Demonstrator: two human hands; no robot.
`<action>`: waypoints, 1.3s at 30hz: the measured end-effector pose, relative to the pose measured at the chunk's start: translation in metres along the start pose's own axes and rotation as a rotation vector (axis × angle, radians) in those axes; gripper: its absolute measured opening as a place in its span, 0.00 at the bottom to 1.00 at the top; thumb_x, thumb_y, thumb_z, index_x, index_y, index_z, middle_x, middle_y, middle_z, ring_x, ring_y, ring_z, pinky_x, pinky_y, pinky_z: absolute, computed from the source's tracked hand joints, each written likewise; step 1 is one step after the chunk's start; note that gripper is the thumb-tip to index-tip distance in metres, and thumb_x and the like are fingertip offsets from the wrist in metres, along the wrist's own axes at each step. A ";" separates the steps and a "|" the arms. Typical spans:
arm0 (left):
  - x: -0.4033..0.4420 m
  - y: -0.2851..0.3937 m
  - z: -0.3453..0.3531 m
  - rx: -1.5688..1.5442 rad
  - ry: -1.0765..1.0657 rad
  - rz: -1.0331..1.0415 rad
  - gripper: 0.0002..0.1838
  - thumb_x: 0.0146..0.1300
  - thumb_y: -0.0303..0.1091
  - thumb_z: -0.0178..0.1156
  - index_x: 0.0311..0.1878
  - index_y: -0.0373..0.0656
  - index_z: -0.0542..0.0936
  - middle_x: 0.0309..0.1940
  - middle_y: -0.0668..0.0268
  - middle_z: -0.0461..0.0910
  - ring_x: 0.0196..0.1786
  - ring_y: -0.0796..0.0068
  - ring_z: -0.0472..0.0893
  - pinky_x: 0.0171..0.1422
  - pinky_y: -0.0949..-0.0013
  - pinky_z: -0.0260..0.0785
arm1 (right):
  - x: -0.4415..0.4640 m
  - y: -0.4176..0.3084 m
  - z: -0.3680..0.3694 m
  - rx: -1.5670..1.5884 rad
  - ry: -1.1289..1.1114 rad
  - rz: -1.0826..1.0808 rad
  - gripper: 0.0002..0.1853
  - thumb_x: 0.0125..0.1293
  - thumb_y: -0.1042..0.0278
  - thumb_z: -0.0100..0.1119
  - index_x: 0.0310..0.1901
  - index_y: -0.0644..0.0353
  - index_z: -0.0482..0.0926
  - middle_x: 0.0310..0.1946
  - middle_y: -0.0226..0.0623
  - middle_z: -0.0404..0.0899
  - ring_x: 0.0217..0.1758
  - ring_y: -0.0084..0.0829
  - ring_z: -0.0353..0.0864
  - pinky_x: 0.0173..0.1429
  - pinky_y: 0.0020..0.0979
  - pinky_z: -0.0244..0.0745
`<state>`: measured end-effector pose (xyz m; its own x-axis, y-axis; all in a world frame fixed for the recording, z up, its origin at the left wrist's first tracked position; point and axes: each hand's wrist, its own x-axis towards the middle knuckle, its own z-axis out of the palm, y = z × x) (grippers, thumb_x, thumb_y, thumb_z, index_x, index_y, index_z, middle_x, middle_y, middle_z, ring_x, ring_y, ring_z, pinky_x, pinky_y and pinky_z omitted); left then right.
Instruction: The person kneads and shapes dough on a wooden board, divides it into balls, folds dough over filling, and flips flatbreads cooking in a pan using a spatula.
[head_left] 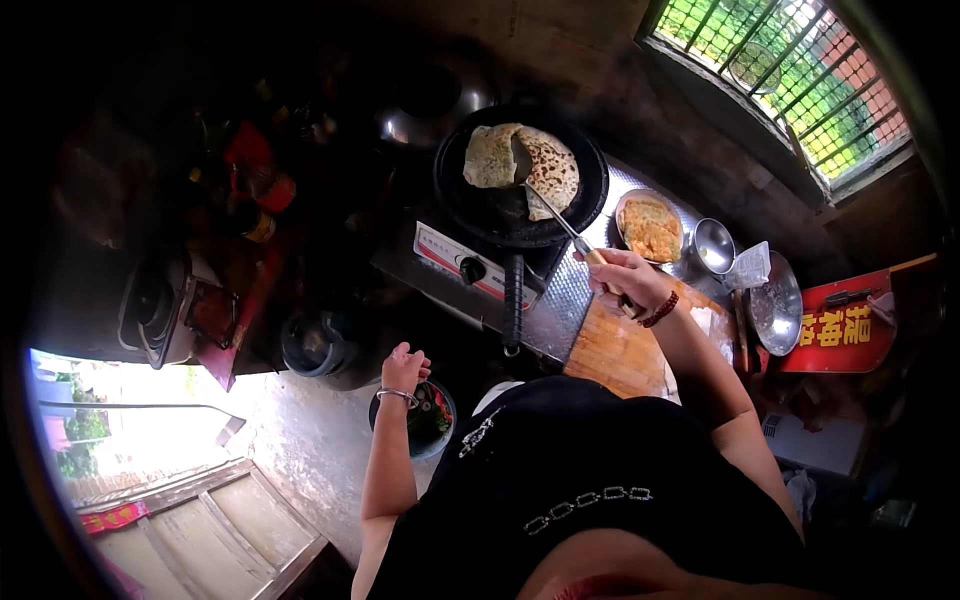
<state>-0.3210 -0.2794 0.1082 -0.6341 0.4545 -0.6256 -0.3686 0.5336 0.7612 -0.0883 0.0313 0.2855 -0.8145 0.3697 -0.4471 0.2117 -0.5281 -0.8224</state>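
Note:
My right hand (632, 279) is wrapped around the wooden handle of a metal spatula (564, 222). The spatula's blade is in a black frying pan (455, 215), against two flatbreads. One pale green-flecked flatbread (490, 156) lies on the left, partly over the pan's edge area, and a browned, spotted flatbread (553, 170) lies on the right. The pan sits on a gas stove (455, 262), its black handle pointing toward me. My left hand (405, 368) hangs low, away from the pan, above a bucket (445, 440). Its fingers are loosely bent and hold nothing visible.
Right of the pan stand a plate of golden flatbread (650, 228), a metal bowl (714, 246) and a large metal basin (775, 305). A wooden cutting board (610, 345) lies near my right forearm. A gas cylinder (318, 345) stands left; a barred window (790, 80) is upper right.

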 end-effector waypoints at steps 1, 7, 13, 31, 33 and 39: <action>0.001 -0.004 0.000 -0.010 0.011 -0.010 0.25 0.61 0.32 0.55 0.59 0.33 0.65 0.29 0.61 0.80 0.23 0.78 0.78 0.28 0.75 0.72 | -0.007 -0.010 0.001 -0.168 0.053 -0.018 0.09 0.61 0.73 0.54 0.43 0.65 0.72 0.22 0.29 0.70 0.16 0.17 0.67 0.18 0.20 0.61; 0.011 -0.017 0.004 0.046 -0.019 -0.075 0.29 0.62 0.32 0.55 0.65 0.34 0.61 0.29 0.61 0.80 0.24 0.78 0.78 0.29 0.76 0.72 | -0.034 -0.027 0.041 -1.200 0.255 -0.663 0.12 0.58 0.75 0.57 0.42 0.70 0.70 0.23 0.41 0.74 0.28 0.31 0.79 0.32 0.30 0.72; 0.028 -0.033 0.008 0.042 -0.078 -0.094 0.26 0.60 0.32 0.56 0.61 0.34 0.64 0.28 0.62 0.79 0.23 0.78 0.77 0.27 0.76 0.71 | -0.030 -0.023 0.039 -0.826 0.195 -0.426 0.14 0.61 0.74 0.54 0.48 0.68 0.69 0.24 0.35 0.74 0.20 0.23 0.74 0.25 0.24 0.68; 0.025 -0.038 0.008 0.174 -0.185 -0.133 0.08 0.60 0.31 0.54 0.30 0.44 0.65 0.24 0.61 0.78 0.20 0.76 0.78 0.20 0.74 0.71 | 0.015 0.003 0.034 0.112 0.121 0.121 0.09 0.65 0.67 0.53 0.39 0.64 0.72 0.23 0.33 0.72 0.17 0.17 0.65 0.15 0.19 0.58; 0.019 -0.044 0.004 0.182 -0.181 -0.142 0.08 0.61 0.31 0.54 0.31 0.43 0.65 0.25 0.60 0.79 0.21 0.75 0.79 0.21 0.74 0.72 | -0.003 0.007 0.037 0.046 0.021 0.057 0.08 0.65 0.67 0.54 0.38 0.63 0.73 0.23 0.33 0.72 0.16 0.17 0.67 0.15 0.20 0.60; 0.030 -0.057 0.000 0.257 -0.207 -0.158 0.08 0.61 0.31 0.55 0.37 0.41 0.66 0.25 0.60 0.79 0.21 0.75 0.79 0.20 0.74 0.72 | -0.053 0.027 0.028 -0.127 -0.090 -0.257 0.24 0.67 0.70 0.49 0.62 0.69 0.60 0.24 0.30 0.71 0.16 0.14 0.68 0.19 0.16 0.65</action>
<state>-0.3191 -0.2963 0.0458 -0.4222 0.4728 -0.7735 -0.2515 0.7587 0.6010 -0.0545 -0.0242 0.2968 -0.8936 0.4064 -0.1904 0.0540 -0.3237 -0.9446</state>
